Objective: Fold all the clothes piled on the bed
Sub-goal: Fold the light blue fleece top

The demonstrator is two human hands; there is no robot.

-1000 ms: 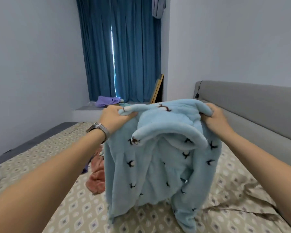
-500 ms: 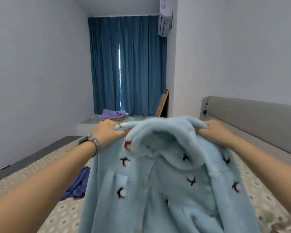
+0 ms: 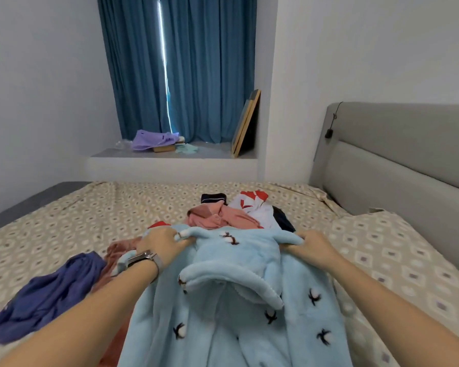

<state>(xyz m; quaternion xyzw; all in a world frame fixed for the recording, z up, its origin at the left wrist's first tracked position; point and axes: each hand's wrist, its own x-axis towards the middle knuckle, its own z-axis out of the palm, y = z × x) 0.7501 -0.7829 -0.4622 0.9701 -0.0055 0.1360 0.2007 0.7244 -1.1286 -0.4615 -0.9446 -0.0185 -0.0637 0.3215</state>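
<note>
Left hand [image 3: 167,243] and right hand [image 3: 312,246] each gripped a shoulder of the fleece [image 3: 231,313], mid-frame; soft, bulky, floppy, best held there.

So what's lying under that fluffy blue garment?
Under the light blue garment, a pinkish-brown cloth pokes out on the left, beside a dark blue garment. Beyond it lies a pink garment. Anything else underneath is covered.

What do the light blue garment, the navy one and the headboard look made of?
Light blue garment: thick fleece or plush by its fuzzy nap and rounded edges. Navy garment: thin, smooth woven fabric, falling in fine gathers. Headboard: matte grey upholstery, fabric or faux leather; unclear which.
</note>
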